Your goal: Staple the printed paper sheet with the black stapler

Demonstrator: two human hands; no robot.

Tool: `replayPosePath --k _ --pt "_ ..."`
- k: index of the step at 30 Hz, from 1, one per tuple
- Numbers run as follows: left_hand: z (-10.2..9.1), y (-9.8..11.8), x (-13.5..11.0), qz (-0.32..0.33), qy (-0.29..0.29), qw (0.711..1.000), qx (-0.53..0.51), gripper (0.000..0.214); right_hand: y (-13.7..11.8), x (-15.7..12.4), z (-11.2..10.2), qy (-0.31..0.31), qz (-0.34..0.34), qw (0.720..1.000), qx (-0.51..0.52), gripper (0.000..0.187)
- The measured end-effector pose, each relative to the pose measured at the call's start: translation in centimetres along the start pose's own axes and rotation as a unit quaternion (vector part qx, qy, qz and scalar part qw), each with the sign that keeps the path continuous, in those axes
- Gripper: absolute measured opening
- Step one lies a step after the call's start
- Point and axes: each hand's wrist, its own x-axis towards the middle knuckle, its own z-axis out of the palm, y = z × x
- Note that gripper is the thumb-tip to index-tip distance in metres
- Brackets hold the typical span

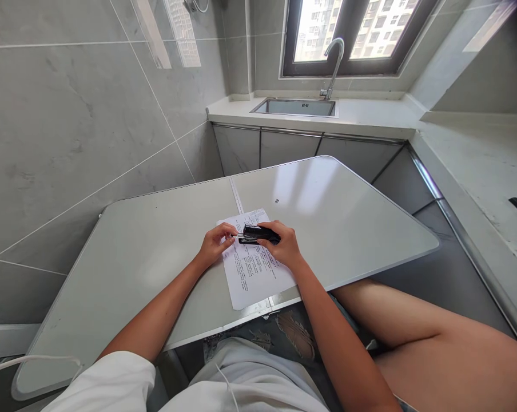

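A black stapler (253, 231) is held above a printed sheet of paper (258, 277) on the folding table. My right hand (286, 242) is closed around the stapler's right end, thumb below and fingers above. At its left end a thin metal part (238, 236) sticks out, and my left hand (215, 242) pinches there with thumb and fingertips. Whether a staple strip is between those fingertips is too small to tell. The paper lies flat under the stapler, its near edge close to the table's front edge, partly hidden by my right hand.
The white folding table (164, 252) has a seam across its middle. Beyond my hands lies a tiny dark piece (277, 201). A counter with a sink (299, 107) and faucet (336, 63) stands behind, another counter at right. A white cable (31, 359) hangs at lower left.
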Motion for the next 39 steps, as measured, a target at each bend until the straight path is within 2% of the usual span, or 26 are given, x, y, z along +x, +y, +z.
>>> replayPosePath --k 6,11,16,20,27,30,33,36,39 --pt "-0.2 0.1 -0.2 -0.016 -0.053 0.996 -0.070 0.022 0.5 0.0 -1.2 -0.042 0.000 0.998 0.037 0.034" --pt "0.0 -0.8 -0.2 -0.024 -0.079 0.994 -0.069 0.034 -0.1 0.0 -0.8 -0.081 -0.006 0.994 0.069 0.034" --pt "0.1 -1.5 -0.3 -0.017 -0.068 0.996 -0.054 0.039 -0.9 -0.1 0.0 -0.109 -0.022 0.990 0.084 0.034" --pt "0.2 -1.6 -0.5 -0.018 -0.092 0.995 -0.031 0.037 -0.9 0.0 -0.1 -0.145 -0.030 0.985 0.083 0.032" --pt "0.1 -1.4 -0.6 -0.011 -0.051 0.999 0.003 0.030 -1.0 -0.1 -0.2 -0.187 -0.026 0.980 0.058 0.032" --pt "0.2 -0.9 -0.4 -0.007 -0.038 0.999 0.028 0.034 -1.0 -0.1 -0.2 -0.161 0.006 0.985 0.059 0.034" --pt "0.5 -0.3 -0.1 -0.009 0.020 0.994 0.106 0.029 -0.2 0.8 -0.9 -0.109 0.049 0.992 0.034 0.036" --pt "0.8 -0.1 0.1 -0.015 0.078 0.964 0.253 0.016 1.8 2.8 -3.1 -0.050 0.082 0.995 -0.037 0.034" --pt "0.8 -0.8 0.0 -0.039 0.101 0.926 0.362 0.027 4.7 4.9 -6.1 -0.022 0.104 0.984 -0.141 0.035"
